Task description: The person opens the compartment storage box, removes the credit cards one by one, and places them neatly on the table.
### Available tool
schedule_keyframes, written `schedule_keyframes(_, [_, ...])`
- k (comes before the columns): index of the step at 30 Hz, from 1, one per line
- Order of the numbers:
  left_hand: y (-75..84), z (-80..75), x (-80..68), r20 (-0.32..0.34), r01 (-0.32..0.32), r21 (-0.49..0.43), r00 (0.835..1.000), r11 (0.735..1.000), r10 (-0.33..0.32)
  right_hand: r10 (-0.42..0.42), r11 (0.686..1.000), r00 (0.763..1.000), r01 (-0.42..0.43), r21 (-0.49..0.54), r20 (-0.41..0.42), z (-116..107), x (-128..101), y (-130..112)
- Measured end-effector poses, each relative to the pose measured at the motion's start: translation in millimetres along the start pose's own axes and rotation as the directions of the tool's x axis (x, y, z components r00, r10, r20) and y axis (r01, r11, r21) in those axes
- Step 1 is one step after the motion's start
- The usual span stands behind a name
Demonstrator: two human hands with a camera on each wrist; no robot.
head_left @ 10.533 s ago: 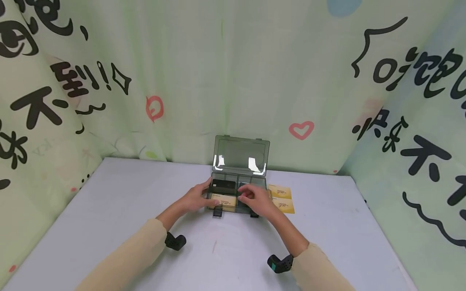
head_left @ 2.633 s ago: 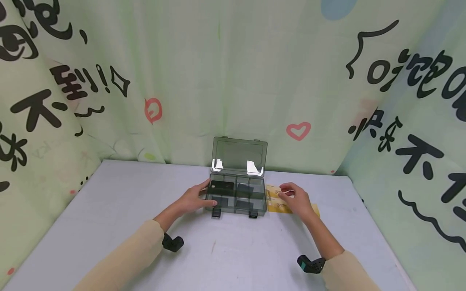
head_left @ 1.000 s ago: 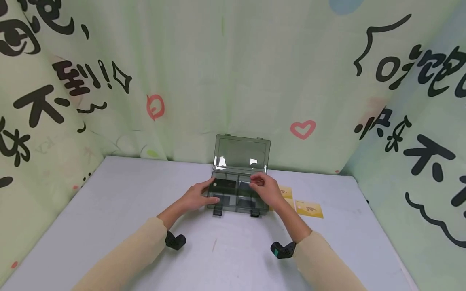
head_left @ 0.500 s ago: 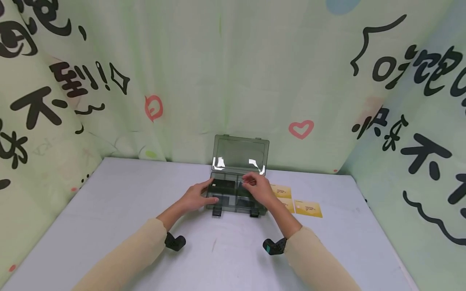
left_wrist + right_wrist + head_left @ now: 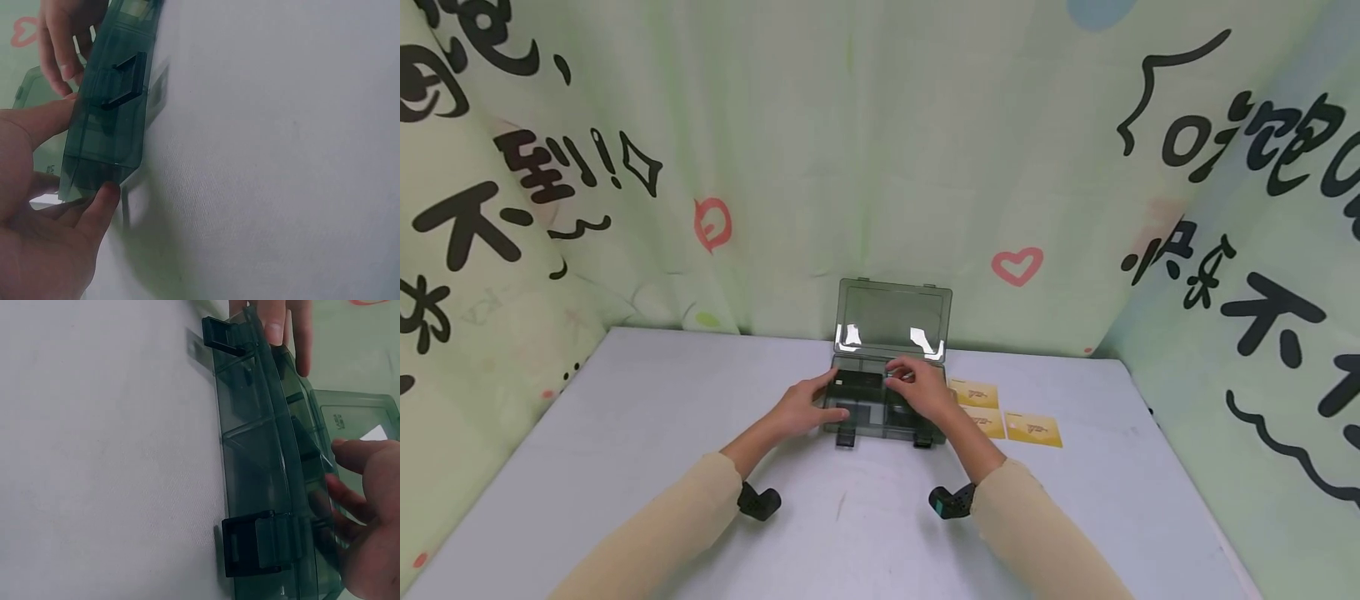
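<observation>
A translucent grey-green compartment box [image 5: 891, 432] stands on the table, its lid [image 5: 893, 312] raised at the back. My left hand [image 5: 800, 408] holds the box's left end; in the left wrist view the thumb lies over the rim and other fingers press the outer side. A black card [image 5: 859, 382] lies in the rear left compartment. Over the box, my right hand [image 5: 923, 390] has its fingertips beside the card's right end. The right wrist view shows a gap between that thumb and fingers. Whether they touch the card is hidden.
Three yellow cards lie on the table right of the box: a rear card [image 5: 976, 393], a front card [image 5: 987, 422] partly behind the right wrist, and an outer card [image 5: 1034, 430]. Two dark latches hang at the box front. A printed curtain [image 5: 775, 167] surrounds the table.
The yellow card seen earlier in the front left compartment is gone from there; a third yellow card lies on the table. My right hand has moved left, from the cards to the black card.
</observation>
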State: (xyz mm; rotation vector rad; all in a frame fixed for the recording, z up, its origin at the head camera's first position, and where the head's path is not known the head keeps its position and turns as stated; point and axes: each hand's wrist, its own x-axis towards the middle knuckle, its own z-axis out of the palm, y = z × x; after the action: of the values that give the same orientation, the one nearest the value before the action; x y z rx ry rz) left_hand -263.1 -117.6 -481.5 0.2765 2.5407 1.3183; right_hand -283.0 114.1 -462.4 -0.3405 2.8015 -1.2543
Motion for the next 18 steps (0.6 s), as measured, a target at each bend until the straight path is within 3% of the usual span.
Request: schedule_keyframes(18, [-2.0, 0.6, 1.1, -0.002, 0.000, -0.023, 1.000, 1.000, 0.000, 0.034, 0.981, 0.998, -0.023, -0.194, 0.054, 9, 13, -8])
